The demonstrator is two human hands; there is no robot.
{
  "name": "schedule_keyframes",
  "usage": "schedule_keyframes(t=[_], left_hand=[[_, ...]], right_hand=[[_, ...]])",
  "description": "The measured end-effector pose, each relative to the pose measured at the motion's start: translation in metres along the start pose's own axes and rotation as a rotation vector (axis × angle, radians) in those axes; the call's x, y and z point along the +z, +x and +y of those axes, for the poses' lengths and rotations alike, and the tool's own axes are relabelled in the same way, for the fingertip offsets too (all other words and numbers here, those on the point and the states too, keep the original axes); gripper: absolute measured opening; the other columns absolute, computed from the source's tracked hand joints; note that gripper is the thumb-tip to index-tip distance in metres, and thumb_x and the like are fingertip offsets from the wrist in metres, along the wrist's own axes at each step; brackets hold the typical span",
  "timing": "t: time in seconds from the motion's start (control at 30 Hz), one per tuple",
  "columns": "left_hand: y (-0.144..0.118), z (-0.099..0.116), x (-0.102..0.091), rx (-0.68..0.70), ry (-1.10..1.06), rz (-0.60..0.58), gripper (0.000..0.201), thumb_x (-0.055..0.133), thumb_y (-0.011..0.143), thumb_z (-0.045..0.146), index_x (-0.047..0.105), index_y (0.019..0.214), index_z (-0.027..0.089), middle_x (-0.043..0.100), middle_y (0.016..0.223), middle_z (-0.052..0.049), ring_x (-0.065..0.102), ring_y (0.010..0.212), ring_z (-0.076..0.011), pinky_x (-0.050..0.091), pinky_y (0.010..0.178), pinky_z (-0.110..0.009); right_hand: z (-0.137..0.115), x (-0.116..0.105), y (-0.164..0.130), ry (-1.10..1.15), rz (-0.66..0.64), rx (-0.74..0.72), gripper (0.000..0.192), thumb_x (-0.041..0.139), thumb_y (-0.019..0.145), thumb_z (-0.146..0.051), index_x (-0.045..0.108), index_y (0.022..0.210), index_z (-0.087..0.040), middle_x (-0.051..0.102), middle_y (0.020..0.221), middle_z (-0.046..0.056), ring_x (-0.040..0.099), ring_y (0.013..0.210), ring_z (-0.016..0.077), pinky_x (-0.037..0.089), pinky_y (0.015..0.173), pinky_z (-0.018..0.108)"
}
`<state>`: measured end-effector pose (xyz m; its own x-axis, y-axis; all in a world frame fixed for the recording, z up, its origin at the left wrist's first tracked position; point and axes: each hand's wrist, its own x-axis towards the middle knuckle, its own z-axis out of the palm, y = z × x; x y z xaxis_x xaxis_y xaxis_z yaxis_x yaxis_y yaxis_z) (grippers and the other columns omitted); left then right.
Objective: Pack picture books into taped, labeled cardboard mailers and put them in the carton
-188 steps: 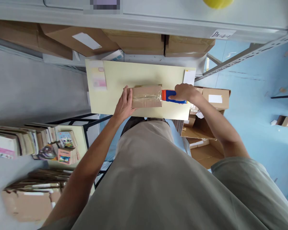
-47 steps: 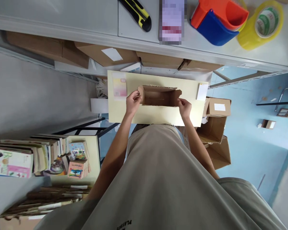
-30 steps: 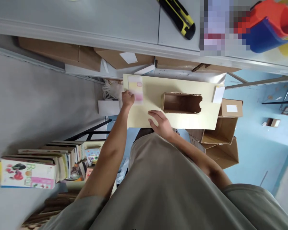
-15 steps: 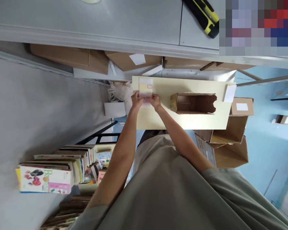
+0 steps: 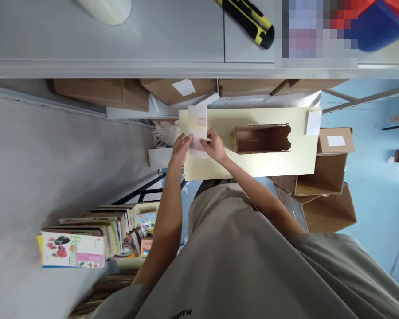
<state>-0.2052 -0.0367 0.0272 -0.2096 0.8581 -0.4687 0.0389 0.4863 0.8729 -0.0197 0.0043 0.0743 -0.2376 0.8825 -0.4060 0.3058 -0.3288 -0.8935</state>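
Two hands, one pale yellow-and-pink packet (image 5: 197, 122) between them, over the left end of one table (image 5: 219, 166). Left hand (image 5: 179, 149): mostly closed, pinching the packet's lower left edge. Right hand (image 5: 215, 147): fingers curled, thumb on the packet's face, gripping the lower right side. Can't tell if the packet's far end touches the table. One open cardboard box (image 5: 262, 139) on the table, right of the packet, apart from both hands. One white pad (image 5: 313, 122) at the table's right end. Grey shelf (image 5: 153, 42) beyond: one black-and-yellow utility knife (image 5: 249, 22), one red-and-blue tape dispenser (image 5: 379, 26) cut off by the frame. Four cartons (image 5: 101, 94) visible under it. Three boxes (image 5: 322, 175) right of the table. Many books (image 5: 86, 246) lower left, too overlapped to count.
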Motion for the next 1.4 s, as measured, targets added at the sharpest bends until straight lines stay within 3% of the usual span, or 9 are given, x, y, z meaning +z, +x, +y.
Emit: schedule_keyframes(t=[0.2,0.43,0.57,0.67,0.73,0.83,0.93,1.13,1.4], left_hand=[[-0.048,0.074,0.038,-0.015,-0.222,-0.139,0.069,0.093,0.084,0.085,0.084,0.115,0.024,0.089,0.112,-0.01,0.085,0.119,-0.0315,0.071,0.105,-0.045],[-0.074,0.153,0.107,0.296,0.135,-0.112,0.049,0.087,0.1,0.068,0.088,0.107,0.019,0.088,0.104,-0.009,0.082,0.1,-0.0288,0.068,0.093,-0.038],[-0.091,0.198,0.142,0.513,0.399,-0.089,0.023,0.075,0.113,0.042,0.088,0.114,0.022,0.087,0.115,-0.007,0.082,0.112,-0.0288,0.066,0.107,-0.04],[-0.096,0.216,0.169,0.583,0.551,-0.111,0.017,0.071,0.113,0.029,0.087,0.114,0.024,0.085,0.121,-0.007,0.081,0.12,-0.031,0.064,0.113,-0.045],[-0.097,0.218,0.186,0.593,0.588,-0.138,0.018,0.069,0.113,0.025,0.087,0.115,0.025,0.083,0.123,-0.008,0.08,0.124,-0.0327,0.063,0.113,-0.047],[-0.096,0.215,0.205,0.58,0.601,-0.145,0.019,0.068,0.113,0.023,0.087,0.117,0.025,0.081,0.124,-0.008,0.08,0.127,-0.0342,0.063,0.114,-0.048],[-0.094,0.208,0.218,0.588,0.636,-0.132,0.022,0.066,0.114,0.023,0.087,0.119,0.024,0.082,0.126,-0.008,0.08,0.127,-0.0344,0.061,0.117,-0.051],[-0.076,0.176,0.23,0.54,0.668,-0.097,0.024,0.068,0.112,0.021,0.09,0.121,0.023,0.088,0.131,-0.008,0.08,0.13,-0.0362,0.058,0.123,-0.053],[-0.048,0.131,0.24,0.403,0.708,-0.154,0.033,0.072,0.103,0.011,0.096,0.117,0.027,0.093,0.126,-0.009,0.085,0.122,-0.0391,0.063,0.114,-0.052]], right_hand=[[-0.018,-0.086,-0.072,0.294,0.032,-0.09,0.075,0.087,0.084,-0.095,0.047,0.096,-0.032,0.074,0.097,0.002,0.075,0.095,0.0234,0.067,0.075,0.035],[-0.022,-0.204,-0.116,0.217,0.031,-0.089,0.069,0.087,0.09,-0.092,0.065,0.099,-0.028,0.081,0.098,0.005,0.082,0.094,0.0245,0.075,0.087,0.042],[-0.039,-0.281,-0.123,-0.153,0.257,-0.287,0.073,0.076,0.103,-0.089,0.071,0.141,-0.027,0.083,0.14,0.016,0.082,0.133,0.0328,0.074,0.11,0.055],[-0.061,-0.318,-0.115,-0.557,0.337,-0.454,0.075,0.07,0.113,-0.078,0.062,0.168,-0.028,0.062,0.177,0.019,0.054,0.172,0.0447,0.055,0.132,0.078],[-0.072,-0.328,-0.104,-0.7,0.239,-0.559,0.066,0.07,0.117,-0.067,0.063,0.172,-0.03,0.059,0.181,0.016,0.042,0.18,0.0477,0.041,0.14,0.086],[-0.074,-0.33,-0.086,-0.767,0.082,-0.614,0.043,0.07,0.12,-0.044,0.075,0.161,-0.035,0.079,0.156,0.008,0.058,0.169,0.0416,0.032,0.148,0.082],[-0.059,-0.33,-0.073,-0.809,0.019,-0.547,0.034,0.065,0.121,-0.029,0.086,0.146,-0.036,0.089,0.13,0.004,0.077,0.139,0.0343,0.039,0.148,0.072],[-0.016,-0.323,-0.058,-0.907,-0.037,-0.343,0.033,0.064,0.119,-0.024,0.089,0.14,-0.025,0.092,0.129,0.013,0.082,0.118,0.0368,0.065,0.114,0.057],[0.022,-0.306,-0.038,-0.992,-0.139,-0.387,0.045,0.043,0.115,-0.007,0.086,0.128,-0.011,0.085,0.135,0.024,0.076,0.117,0.0348,0.056,0.121,0.054]])
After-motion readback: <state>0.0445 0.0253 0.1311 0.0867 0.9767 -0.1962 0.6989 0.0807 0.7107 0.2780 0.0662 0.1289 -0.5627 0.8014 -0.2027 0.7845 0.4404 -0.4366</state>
